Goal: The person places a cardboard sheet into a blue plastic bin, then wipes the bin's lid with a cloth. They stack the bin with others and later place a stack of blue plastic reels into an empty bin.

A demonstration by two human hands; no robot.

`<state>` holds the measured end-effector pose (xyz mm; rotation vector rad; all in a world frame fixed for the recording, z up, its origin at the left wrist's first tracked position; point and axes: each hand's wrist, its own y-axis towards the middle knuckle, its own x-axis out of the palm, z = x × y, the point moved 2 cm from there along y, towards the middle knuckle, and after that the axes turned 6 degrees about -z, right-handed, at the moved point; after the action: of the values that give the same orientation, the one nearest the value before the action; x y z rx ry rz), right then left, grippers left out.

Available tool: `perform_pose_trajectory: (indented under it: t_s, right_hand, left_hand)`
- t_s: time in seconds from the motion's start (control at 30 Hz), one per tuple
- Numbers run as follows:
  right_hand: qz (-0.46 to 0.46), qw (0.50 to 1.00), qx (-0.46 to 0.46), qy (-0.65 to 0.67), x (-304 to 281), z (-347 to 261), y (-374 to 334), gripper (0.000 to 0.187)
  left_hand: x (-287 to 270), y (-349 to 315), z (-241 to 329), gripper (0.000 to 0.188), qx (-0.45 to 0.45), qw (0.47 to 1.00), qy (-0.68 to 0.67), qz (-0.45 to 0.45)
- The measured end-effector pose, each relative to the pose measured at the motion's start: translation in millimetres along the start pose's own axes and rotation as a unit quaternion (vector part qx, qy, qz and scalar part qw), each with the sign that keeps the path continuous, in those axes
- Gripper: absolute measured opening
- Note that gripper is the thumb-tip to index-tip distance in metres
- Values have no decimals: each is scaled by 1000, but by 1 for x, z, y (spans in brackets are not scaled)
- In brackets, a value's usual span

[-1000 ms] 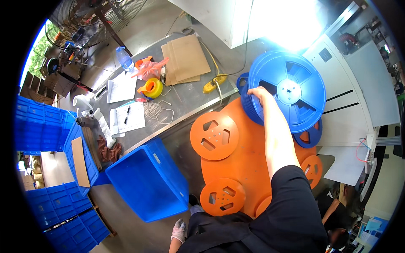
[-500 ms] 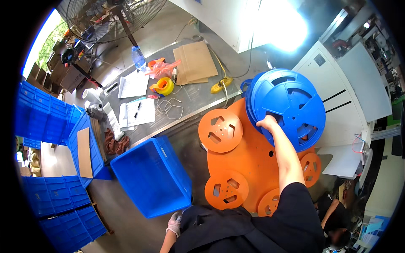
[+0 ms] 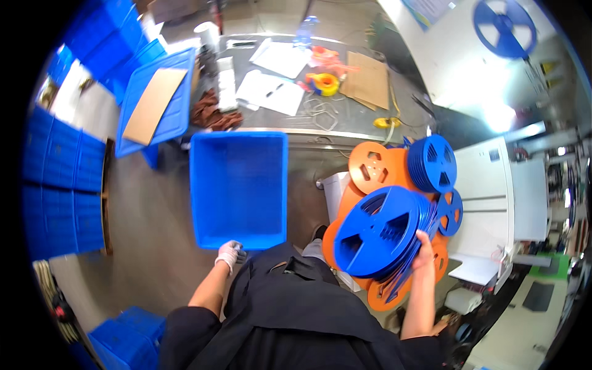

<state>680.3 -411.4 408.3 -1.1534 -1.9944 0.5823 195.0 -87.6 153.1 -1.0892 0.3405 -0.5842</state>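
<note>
A thick stack of blue slotted reels (image 3: 377,237) is tilted toward me on the right, over the orange reels. Its right edge is gripped by my bare right hand (image 3: 424,251), thumb and fingers wrapped on the outer side. A deep blue bin (image 3: 239,185) stands in front of me, and no contents show inside it. At the bin's near rim is my left hand (image 3: 230,254) in a pale glove with grey fingertips. Its fingers are curled at the rim, partly hidden. Another blue reel stack (image 3: 439,163) stands farther back on the orange reels (image 3: 372,168).
A grey worktable (image 3: 296,128) beyond the bin carries papers (image 3: 271,92), yellow tape (image 3: 325,84), flat cardboard (image 3: 367,79) and a brown cloth (image 3: 216,113). Stacked blue crates (image 3: 58,203) stand at left. A white cabinet (image 3: 484,191) is on the right.
My right hand has brought the tilted reel stack nearer to me, away from the pile's far side. The view has turned, and my left hand is now at the bin's near rim.
</note>
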Motion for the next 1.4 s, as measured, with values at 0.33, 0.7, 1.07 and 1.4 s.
perform_pose_trajectory:
  t_s: [0.33, 0.7, 1.07, 1.4]
  right_hand:
    - [-52, 990, 1, 130, 133, 199, -57, 50]
    - [-21, 976, -43, 212, 127, 344, -114, 62]
    - [173, 922, -85, 336, 121, 418, -164, 38]
    - [230, 891, -162, 356, 255, 465, -111, 60]
  left_hand:
    - [-161, -69, -34, 39, -50, 928, 344, 136]
    - [-193, -101, -51, 33, 75, 870, 468, 138]
    - [-219, -65, 26, 38, 98, 833, 537, 92]
    - [-169, 122, 284, 46, 310, 783, 538, 39]
